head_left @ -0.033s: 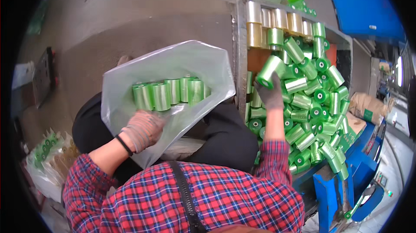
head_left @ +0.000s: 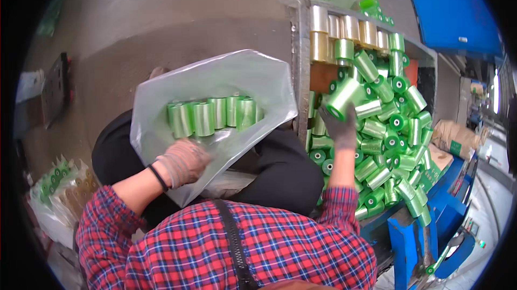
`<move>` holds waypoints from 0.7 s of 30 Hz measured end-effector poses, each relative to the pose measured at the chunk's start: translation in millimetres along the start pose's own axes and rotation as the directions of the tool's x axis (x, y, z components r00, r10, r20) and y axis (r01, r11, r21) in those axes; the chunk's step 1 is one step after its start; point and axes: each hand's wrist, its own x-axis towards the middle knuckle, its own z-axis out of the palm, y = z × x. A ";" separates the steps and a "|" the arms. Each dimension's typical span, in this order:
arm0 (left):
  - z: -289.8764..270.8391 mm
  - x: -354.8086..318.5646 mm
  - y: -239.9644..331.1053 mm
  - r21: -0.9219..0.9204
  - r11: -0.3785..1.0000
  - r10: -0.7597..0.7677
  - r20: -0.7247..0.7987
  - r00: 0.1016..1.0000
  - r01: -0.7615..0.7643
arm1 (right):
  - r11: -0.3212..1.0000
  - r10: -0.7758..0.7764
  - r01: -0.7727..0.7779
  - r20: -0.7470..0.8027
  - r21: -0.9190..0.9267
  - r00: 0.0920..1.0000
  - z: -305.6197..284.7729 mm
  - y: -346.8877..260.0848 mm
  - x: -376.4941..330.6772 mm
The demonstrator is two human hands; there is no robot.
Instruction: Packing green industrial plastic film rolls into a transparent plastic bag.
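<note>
- Right hand, in a dark grey glove [head_left: 340, 129]: thumb and fingers clamped on one roll, over the left part of the bin.
- Shiny green cylindrical roll of film [head_left: 346, 94]: in the right hand, just beyond the palm, tilted, one end facing near and left.
- Left hand, in a pale ribbed glove [head_left: 184, 161]: at the near left side of the bag, fingers blurred; whether they pinch the plastic cannot be told.
- Large translucent plastic bag [head_left: 202, 78]: over the lap, mouth spread wide, its right corner close to the bin wall.
- Upright green rolls in a cluster [head_left: 203, 119]: inside the bag, just beyond the left hand.
- Grey metal-edged bin [head_left: 302, 55]: right of the bag; its left wall stands between bag and held roll.
- Loose heap of green rolls [head_left: 372, 128]: in the bin, right of the right hand, piled toward the near right edge.
- Stacked clear amber rolls [head_left: 319, 47]: along the bin's far edge.
- Brown floor [head_left: 215, 31]: stretching beyond the bag, far and left.
</note>
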 end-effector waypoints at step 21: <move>31.1 -23.8 -20.0 -0.011 0.991 0.128 -0.121 0.984 -0.130 | -0.782 0.068 0.157 0.169 -0.603 0.983 123.0 228.0 17.4</move>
